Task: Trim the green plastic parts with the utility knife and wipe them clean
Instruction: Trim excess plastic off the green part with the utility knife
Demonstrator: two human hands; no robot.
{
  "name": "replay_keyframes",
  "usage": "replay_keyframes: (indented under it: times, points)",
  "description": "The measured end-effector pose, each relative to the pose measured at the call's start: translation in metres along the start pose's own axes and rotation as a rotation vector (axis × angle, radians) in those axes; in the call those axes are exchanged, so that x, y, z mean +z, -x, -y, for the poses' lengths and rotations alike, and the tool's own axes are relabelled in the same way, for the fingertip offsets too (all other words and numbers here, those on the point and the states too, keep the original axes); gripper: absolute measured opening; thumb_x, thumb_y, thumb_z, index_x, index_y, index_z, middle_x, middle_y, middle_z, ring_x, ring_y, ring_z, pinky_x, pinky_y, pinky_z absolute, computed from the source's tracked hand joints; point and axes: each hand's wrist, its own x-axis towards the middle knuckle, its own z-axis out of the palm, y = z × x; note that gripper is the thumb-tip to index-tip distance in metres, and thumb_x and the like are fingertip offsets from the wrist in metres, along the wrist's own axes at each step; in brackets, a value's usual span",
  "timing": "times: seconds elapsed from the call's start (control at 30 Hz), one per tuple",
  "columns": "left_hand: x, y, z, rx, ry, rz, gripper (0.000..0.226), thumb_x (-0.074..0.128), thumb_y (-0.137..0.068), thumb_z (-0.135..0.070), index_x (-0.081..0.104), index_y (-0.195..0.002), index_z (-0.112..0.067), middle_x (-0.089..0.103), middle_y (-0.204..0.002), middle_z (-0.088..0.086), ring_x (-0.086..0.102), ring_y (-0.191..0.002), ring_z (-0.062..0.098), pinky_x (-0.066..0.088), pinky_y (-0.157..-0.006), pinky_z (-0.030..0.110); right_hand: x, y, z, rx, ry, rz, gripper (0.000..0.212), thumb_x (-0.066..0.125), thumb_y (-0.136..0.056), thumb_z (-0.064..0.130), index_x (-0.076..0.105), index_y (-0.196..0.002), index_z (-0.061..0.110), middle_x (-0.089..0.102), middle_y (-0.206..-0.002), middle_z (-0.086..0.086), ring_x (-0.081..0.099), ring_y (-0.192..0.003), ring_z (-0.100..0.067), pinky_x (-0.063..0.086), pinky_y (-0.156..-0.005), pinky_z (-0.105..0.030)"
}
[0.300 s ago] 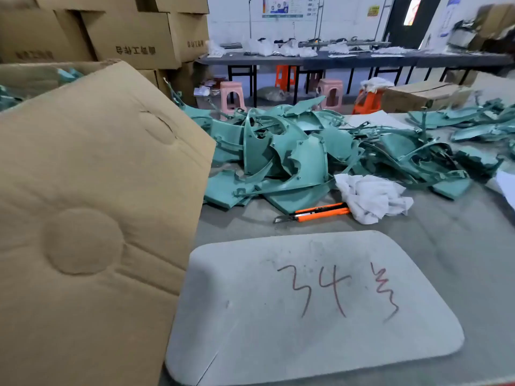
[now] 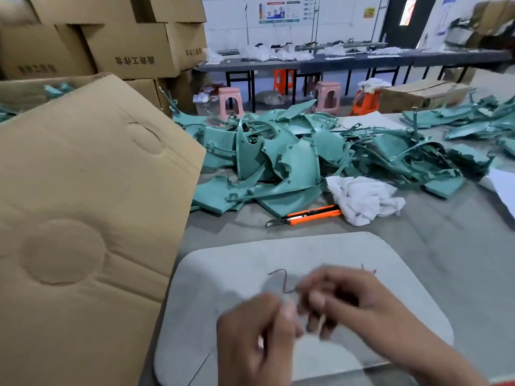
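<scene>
A heap of green plastic parts lies across the middle of the grey table. In front of it rests the orange utility knife, blade pointing left, beside a crumpled white rag. My left hand and my right hand are low in the view, blurred, close together over a pale grey pad with red writing. The fingers of both hands are curled. A small pale thing may sit between the fingertips; blur hides what it is. Neither hand touches the knife, rag or parts.
A large cardboard box flap stands at my left, against the pad. More green parts lie at the far right of the table, with white paper at the right edge. Stacked cartons, stools and a long bench fill the background.
Both hands have come into view from below and now hover together over the grey pad, covering part of the red writing. Knife, rag and parts have not moved.
</scene>
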Motion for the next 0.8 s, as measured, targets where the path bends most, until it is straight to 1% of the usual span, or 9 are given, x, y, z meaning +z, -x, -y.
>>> replay_keyframes:
  times: [0.03,0.13,0.23,0.33,0.47,0.57,0.67,0.73,0.8]
  points:
    - [0.004,-0.006,-0.012,0.063,0.045,0.046,0.043,0.048,-0.094,-0.035,0.058,-0.055,-0.019,0.055,-0.050,-0.006,0.054,-0.044,0.011,0.038,-0.048,0.022,-0.006,-0.013,-0.003,-0.008,0.006,-0.115,0.006,0.067,-0.099,0.008,0.073,-0.102,0.008,0.074,-0.086,-0.016,0.072,-0.073,-0.029,0.058,-0.064,-0.037]
    - [0.017,-0.032,-0.011,-0.036,0.124,-0.093,0.049,0.048,-0.097,-0.036,0.058,-0.054,-0.016,0.058,-0.051,0.003,0.056,-0.047,0.015,0.043,-0.049,0.029,-0.017,-0.058,-0.015,-0.020,0.050,-0.327,0.008,0.062,-0.101,0.004,0.070,-0.099,0.005,0.074,-0.080,-0.013,0.070,-0.066,-0.026,0.056,-0.058,-0.036]
    - [0.044,-0.064,0.018,-0.187,0.200,-0.201,0.048,0.050,-0.098,-0.031,0.058,-0.053,-0.015,0.061,-0.051,0.005,0.057,-0.047,0.021,0.048,-0.054,0.036,-0.025,-0.099,-0.024,-0.028,0.099,-0.368,0.009,0.062,-0.100,0.005,0.070,-0.095,0.005,0.073,-0.075,-0.010,0.069,-0.062,-0.023,0.054,-0.055,-0.031]
    - [0.064,-0.104,0.047,-0.287,0.203,-0.313,0.050,0.052,-0.102,-0.024,0.057,-0.054,-0.011,0.060,-0.048,0.002,0.054,-0.045,0.015,0.048,-0.053,0.032,-0.026,-0.139,-0.031,-0.089,0.269,-0.387,0.012,0.065,-0.099,0.006,0.070,-0.088,0.008,0.072,-0.068,-0.004,0.070,-0.060,-0.022,0.056,-0.055,-0.032]
    - [0.079,-0.142,0.083,-0.424,0.238,-0.496,0.050,0.053,-0.101,-0.023,0.058,-0.053,-0.013,0.059,-0.046,-0.003,0.054,-0.046,0.016,0.050,-0.059,0.034,-0.016,-0.186,-0.038,-0.187,0.628,-0.378,0.009,0.067,-0.095,0.011,0.072,-0.087,0.012,0.073,-0.077,0.000,0.068,-0.074,-0.021,0.055,-0.073,-0.040]
    - [0.080,-0.169,0.094,-0.348,0.166,-0.632,0.046,0.050,-0.099,-0.023,0.057,-0.054,-0.015,0.058,-0.047,-0.005,0.049,-0.045,0.012,0.042,-0.053,0.031,-0.004,-0.217,-0.039,-0.296,0.947,-0.322,0.007,0.061,-0.094,0.016,0.067,-0.090,0.014,0.069,-0.087,-0.004,0.062,-0.086,-0.030,0.049,-0.073,-0.044]
    - [0.071,-0.176,0.104,-0.155,0.003,-0.630,0.044,0.047,-0.100,-0.025,0.049,-0.058,-0.015,0.054,-0.051,-0.005,0.042,-0.047,0.012,0.036,-0.048,0.032,0.005,-0.244,-0.037,-0.466,1.285,-0.312,0.007,0.057,-0.093,0.019,0.062,-0.089,0.016,0.058,-0.093,-0.004,0.051,-0.095,-0.029,0.042,-0.074,-0.040]
    - [0.060,-0.163,0.115,-0.026,-0.128,-0.587,0.042,0.049,-0.100,-0.022,0.049,-0.058,-0.017,0.053,-0.052,-0.006,0.044,-0.047,0.011,0.034,-0.050,0.029,0.003,-0.255,-0.039,-0.419,1.462,-0.352,0.011,0.060,-0.085,0.018,0.061,-0.096,0.018,0.056,-0.104,-0.005,0.047,-0.104,-0.031,0.038,-0.081,-0.041]
    - [0.047,-0.147,0.124,-0.001,-0.154,-0.546,0.043,0.050,-0.099,-0.023,0.053,-0.057,-0.017,0.055,-0.052,-0.007,0.049,-0.048,0.012,0.037,-0.052,0.026,-0.002,-0.262,-0.045,-0.278,1.540,-0.314,0.019,0.065,-0.082,0.026,0.060,-0.099,0.021,0.057,-0.105,-0.004,0.048,-0.108,-0.031,0.035,-0.089,-0.044]
